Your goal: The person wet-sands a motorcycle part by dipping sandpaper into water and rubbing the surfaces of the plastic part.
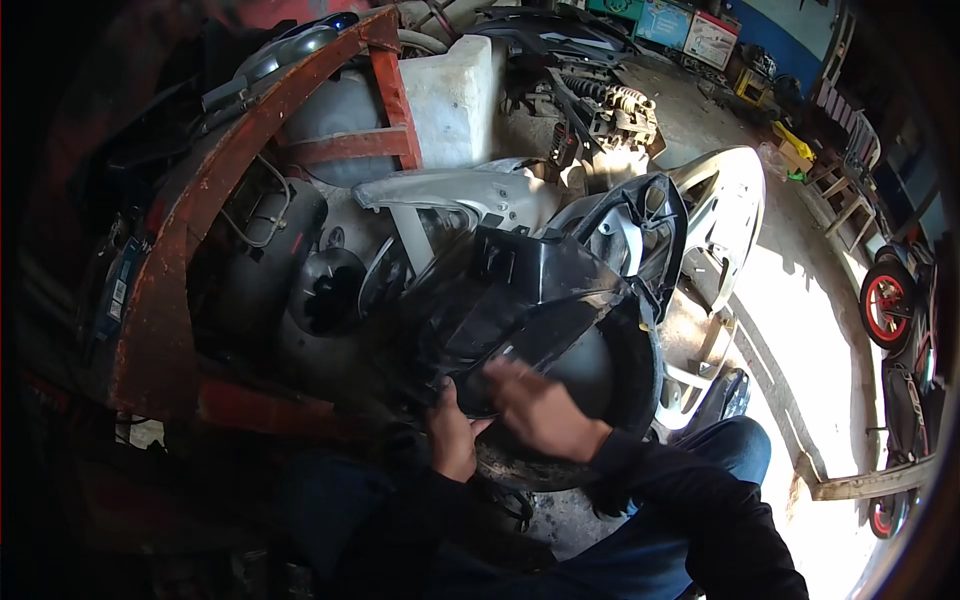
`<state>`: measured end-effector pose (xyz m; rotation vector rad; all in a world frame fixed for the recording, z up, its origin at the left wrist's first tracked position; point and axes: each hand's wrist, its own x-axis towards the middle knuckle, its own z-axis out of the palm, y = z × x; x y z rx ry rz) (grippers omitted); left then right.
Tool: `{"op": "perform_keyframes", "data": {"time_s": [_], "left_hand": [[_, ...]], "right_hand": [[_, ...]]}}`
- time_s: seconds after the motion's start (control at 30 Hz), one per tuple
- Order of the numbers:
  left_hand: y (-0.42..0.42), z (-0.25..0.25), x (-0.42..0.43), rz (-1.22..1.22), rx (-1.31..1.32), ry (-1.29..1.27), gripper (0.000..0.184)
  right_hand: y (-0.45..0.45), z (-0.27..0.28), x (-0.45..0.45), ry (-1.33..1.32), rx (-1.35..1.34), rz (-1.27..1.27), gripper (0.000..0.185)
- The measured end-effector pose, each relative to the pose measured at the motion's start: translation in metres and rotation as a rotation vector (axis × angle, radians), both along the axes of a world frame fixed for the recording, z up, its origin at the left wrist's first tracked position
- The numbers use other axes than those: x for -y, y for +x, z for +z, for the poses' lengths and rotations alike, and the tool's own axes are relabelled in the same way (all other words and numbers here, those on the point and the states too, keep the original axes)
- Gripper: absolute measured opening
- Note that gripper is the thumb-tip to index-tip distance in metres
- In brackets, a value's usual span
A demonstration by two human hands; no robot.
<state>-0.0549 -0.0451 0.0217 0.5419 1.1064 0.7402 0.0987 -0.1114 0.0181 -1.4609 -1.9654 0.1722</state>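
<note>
A large black plastic motorcycle panel lies tilted in front of me, over a black tire. My left hand is closed on the near edge of the panel, its thumb pointing up and its other fingers mostly hidden. Just to the right, my right hand is over the panel's near end, and its fingers are smeared by motion. Whether it holds anything is not visible. Under my hands the near end of the panel is dark and hard to make out.
A rusty red metal frame stands at the left, with a dark cylinder behind it. Grey fairing and white fairing lie beyond the panel. Motorcycle parts sit farther back. A red-rimmed wheel is at the right.
</note>
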Motion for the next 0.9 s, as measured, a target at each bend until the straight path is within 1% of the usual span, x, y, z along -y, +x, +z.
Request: {"op": "perform_keyframes", "data": {"time_s": [0.03, 0.1, 0.13, 0.17, 0.2, 0.23, 0.3, 0.33, 0.4, 0.43, 0.5, 0.53, 0.6, 0.73, 0.8, 0.83, 0.9], "left_hand": [[0.0, -0.001, -0.002, -0.007, 0.001, -0.017, 0.047], [-0.002, -0.005, -0.001, -0.008, 0.017, -0.024, 0.046], [-0.003, -0.007, -0.002, -0.003, 0.039, -0.027, 0.046], [-0.004, -0.009, -0.001, 0.008, 0.037, -0.032, 0.046], [-0.004, -0.01, -0.003, 0.01, 0.026, -0.03, 0.045], [-0.003, -0.011, -0.005, 0.008, 0.015, -0.027, 0.044], [-0.004, -0.021, -0.006, 0.025, 0.018, -0.039, 0.042], [-0.004, -0.025, -0.007, 0.037, 0.02, -0.039, 0.041], [-0.004, -0.031, -0.007, 0.069, 0.022, -0.053, 0.039], [-0.003, -0.032, -0.008, 0.097, 0.027, -0.061, 0.037], [-0.001, -0.028, -0.007, 0.118, 0.008, -0.068, 0.035], [0.001, -0.026, -0.006, 0.136, -0.009, -0.071, 0.033], [0.002, -0.022, -0.005, 0.139, -0.012, -0.065, 0.033], [0.0, -0.023, -0.008, 0.102, 0.002, -0.057, 0.034], [0.0, -0.026, -0.009, 0.1, 0.007, -0.054, 0.034], [-0.001, -0.027, -0.009, 0.096, 0.01, -0.052, 0.034], [-0.002, -0.025, -0.008, 0.086, 0.006, -0.064, 0.034]], "right_hand": [[-0.004, -0.005, 0.003, -0.055, -0.032, 0.078, 0.041], [0.026, -0.005, -0.004, -0.046, -0.102, -0.176, 0.039], [0.047, -0.008, -0.012, 0.04, -0.039, -0.357, 0.025], [0.068, -0.009, -0.016, -0.151, -0.061, -0.508, 0.02], [0.077, 0.0, -0.015, -0.122, -0.029, -0.55, 0.014], [0.078, 0.006, -0.012, -0.021, 0.007, -0.572, 0.01], [0.073, 0.014, -0.004, 0.08, 0.181, -0.506, 0.017], [0.071, 0.011, -0.003, 0.076, 0.184, -0.501, 0.017], [0.062, 0.007, -0.002, 0.019, 0.215, -0.428, 0.042], [0.057, 0.01, -0.001, 0.015, 0.213, -0.424, 0.042], [0.047, 0.02, -0.002, -0.384, 0.31, -0.431, 0.069], [0.044, 0.019, -0.003, -0.386, 0.311, -0.427, 0.069], [0.038, 0.015, -0.007, -0.518, 0.369, -0.345, 0.083], [0.016, 0.019, -0.008, -0.562, 0.343, -0.328, 0.081], [0.005, 0.018, -0.006, -0.53, 0.314, -0.234, 0.082], [0.001, 0.016, -0.006, -0.531, 0.312, -0.235, 0.082], [-0.008, 0.012, -0.003, -0.492, 0.246, -0.123, 0.079]]}}
